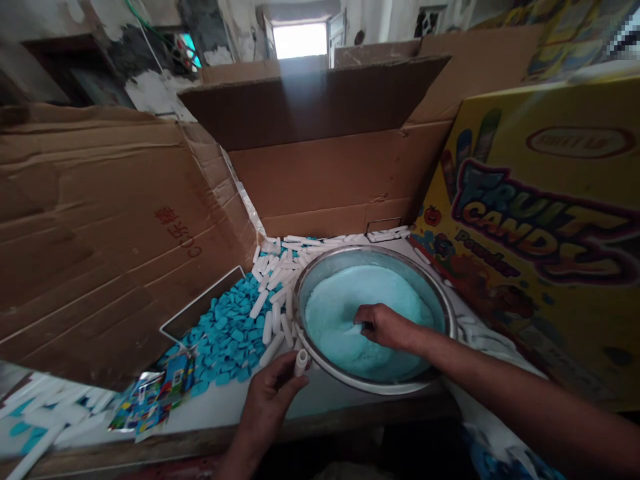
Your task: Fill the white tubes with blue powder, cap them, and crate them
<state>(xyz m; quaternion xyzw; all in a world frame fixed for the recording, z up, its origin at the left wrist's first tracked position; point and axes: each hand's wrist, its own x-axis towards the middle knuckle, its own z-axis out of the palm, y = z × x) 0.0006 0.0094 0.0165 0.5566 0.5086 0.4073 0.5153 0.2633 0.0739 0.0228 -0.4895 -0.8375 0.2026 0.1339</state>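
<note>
Near the table's front edge, my left hand (273, 393) grips a small white plastic tube (301, 361), its open end facing up. This tube is just beside the near left rim of a wide metal bowl (447, 303). Inside the bowl lies a heap of pale blue powder (380, 283). My right hand (383, 325) reaches into the bowl from the right, fingers closed low over the powder. A small pale piece shows at its fingertips, too blurred to name.
Left of the bowl are piled blue caps (235, 323) and white tubes (280, 273). Printed sachets (155, 397) lie at the front left. Cardboard (320, 180) walls the back and left; a yellow candy carton (525, 220) stands at right. A metal wire frame (203, 300) leans by the caps.
</note>
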